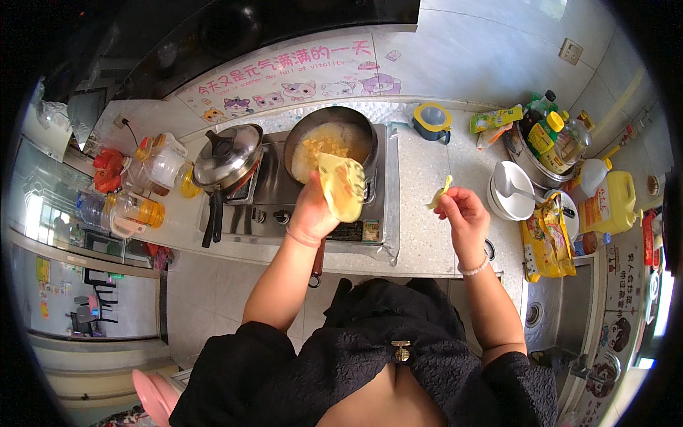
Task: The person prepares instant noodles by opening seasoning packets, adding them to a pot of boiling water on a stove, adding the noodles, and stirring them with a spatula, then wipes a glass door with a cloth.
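Note:
My left hand (pixel 315 209) grips a yellow plastic packet (pixel 344 187), held tilted over the near edge of a dark wok (pixel 368 128). Inside the wok, yellowish chunks (pixel 325 144) lie in pale, cloudy liquid. My right hand (pixel 465 218) is off to the right above the counter and pinches a small torn yellow strip (pixel 441 193) between thumb and fingers. The wok stands on the right burner of a steel gas hob (pixel 275 187), and its brown handle (pixel 318 264) points towards me. A lidded steel pan (pixel 227 155) stands on the left burner.
Oil bottles (pixel 149 211) and jugs stand left of the hob. Behind the counter's right part (pixel 427 229) is a yellow-lidded container (pixel 433 121). White bowls (pixel 512 192) with a spoon, a yellow food bag (pixel 549 243), sauce bottles and a steel sink (pixel 563 309) are farther right.

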`<state>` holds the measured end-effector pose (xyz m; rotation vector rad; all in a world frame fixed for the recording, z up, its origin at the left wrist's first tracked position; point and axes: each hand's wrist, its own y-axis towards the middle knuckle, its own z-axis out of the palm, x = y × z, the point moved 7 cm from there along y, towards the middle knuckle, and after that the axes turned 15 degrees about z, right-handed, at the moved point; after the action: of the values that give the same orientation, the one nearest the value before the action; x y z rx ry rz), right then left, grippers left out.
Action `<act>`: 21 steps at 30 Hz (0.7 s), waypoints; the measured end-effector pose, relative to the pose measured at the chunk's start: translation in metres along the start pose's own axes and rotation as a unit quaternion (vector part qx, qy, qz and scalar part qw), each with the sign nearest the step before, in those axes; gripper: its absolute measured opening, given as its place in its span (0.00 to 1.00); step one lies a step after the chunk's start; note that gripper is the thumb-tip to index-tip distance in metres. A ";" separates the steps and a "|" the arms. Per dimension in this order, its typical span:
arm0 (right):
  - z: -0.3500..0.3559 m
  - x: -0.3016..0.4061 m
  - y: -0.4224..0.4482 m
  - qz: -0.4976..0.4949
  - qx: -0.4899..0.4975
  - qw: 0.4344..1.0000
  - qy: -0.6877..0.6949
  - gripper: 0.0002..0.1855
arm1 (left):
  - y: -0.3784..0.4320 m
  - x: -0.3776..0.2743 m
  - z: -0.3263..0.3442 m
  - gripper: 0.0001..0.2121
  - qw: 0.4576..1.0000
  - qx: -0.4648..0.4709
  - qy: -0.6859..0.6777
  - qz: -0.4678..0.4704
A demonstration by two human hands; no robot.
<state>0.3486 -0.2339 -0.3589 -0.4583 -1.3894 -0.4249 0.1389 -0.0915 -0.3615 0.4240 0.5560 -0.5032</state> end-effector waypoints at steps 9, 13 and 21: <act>0.009 0.075 -0.060 -0.188 -0.051 0.981 0.003 0.04 | -0.027 0.075 0.053 0.25 0.998 0.041 -0.031 -0.037; 0.002 0.078 -0.068 -0.230 -0.112 0.949 -0.186 0.07 | -0.036 0.120 0.063 0.26 0.992 0.030 -0.073 -0.100; -0.073 0.045 -0.079 -0.143 -0.118 0.960 -0.208 0.41 | -0.038 0.191 0.088 0.27 0.981 0.008 -0.099 -0.166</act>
<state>0.3724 -0.3409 -0.3187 -0.5651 -1.8339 -0.7675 0.2927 -0.2299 -0.4158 0.2912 0.4313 -0.8614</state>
